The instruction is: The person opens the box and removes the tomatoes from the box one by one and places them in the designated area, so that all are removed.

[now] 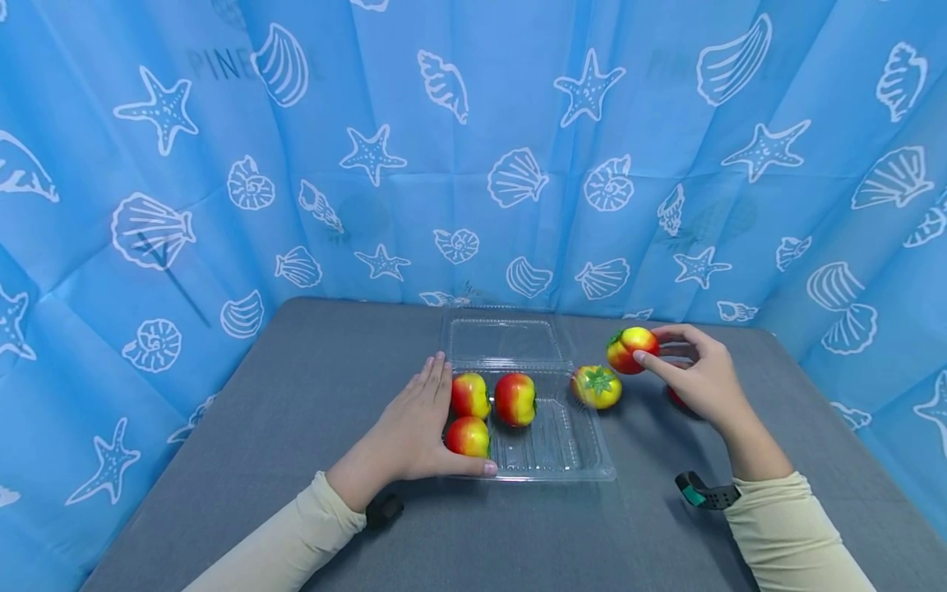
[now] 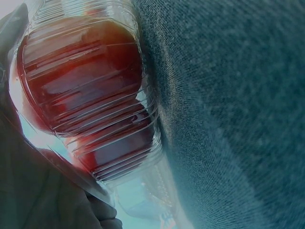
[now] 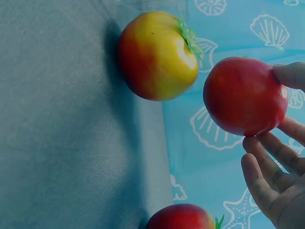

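A clear plastic box point(image 1: 551, 444) with its hinged lid point(image 1: 503, 339) laid back holds three red-and-yellow tomatoes, among them this one point(image 1: 515, 400). My left hand point(image 1: 414, 427) rests against the box's left side, fingers straight, thumb along the front rim. In the left wrist view, tomatoes point(image 2: 81, 76) show through the ribbed wall. To the right of the box, my right hand point(image 1: 699, 374) pinches a tomato point(image 1: 633, 349) between thumb and fingertips, raised above the table. Another tomato point(image 1: 598, 387) with a green leafy top sits by the box's right edge.
One more tomato point(image 3: 181, 218) lies on the grey cloth-covered table point(image 1: 355, 337), mostly hidden behind my right hand in the head view. A blue curtain point(image 1: 459, 164) with white shells and starfish stands around the table's back and sides.
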{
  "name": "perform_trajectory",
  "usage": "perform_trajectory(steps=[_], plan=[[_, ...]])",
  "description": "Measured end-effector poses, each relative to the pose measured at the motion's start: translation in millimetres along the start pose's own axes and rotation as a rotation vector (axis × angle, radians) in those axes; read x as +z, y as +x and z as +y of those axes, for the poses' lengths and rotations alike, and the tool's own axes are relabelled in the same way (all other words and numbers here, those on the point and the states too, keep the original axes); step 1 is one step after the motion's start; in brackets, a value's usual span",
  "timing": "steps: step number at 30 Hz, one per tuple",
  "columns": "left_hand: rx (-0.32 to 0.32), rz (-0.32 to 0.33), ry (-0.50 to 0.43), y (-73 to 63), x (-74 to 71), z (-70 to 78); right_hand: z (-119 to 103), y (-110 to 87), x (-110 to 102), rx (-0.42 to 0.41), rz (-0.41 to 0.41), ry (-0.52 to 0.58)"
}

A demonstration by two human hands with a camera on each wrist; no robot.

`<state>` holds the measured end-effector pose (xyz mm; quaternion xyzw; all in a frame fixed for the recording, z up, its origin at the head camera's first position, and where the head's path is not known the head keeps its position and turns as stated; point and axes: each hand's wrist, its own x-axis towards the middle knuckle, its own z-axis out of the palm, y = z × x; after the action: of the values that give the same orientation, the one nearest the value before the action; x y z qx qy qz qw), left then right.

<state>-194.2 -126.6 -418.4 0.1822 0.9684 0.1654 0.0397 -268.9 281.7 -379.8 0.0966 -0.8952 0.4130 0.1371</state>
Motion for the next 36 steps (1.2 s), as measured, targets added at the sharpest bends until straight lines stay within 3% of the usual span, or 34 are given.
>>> perform_trajectory(steps=[36], plan=[[-0.001,-0.002,-0.008,-0.2,0.9,-0.8,12.6,3.4,2.6,0.058,-0.035,-0.095]])
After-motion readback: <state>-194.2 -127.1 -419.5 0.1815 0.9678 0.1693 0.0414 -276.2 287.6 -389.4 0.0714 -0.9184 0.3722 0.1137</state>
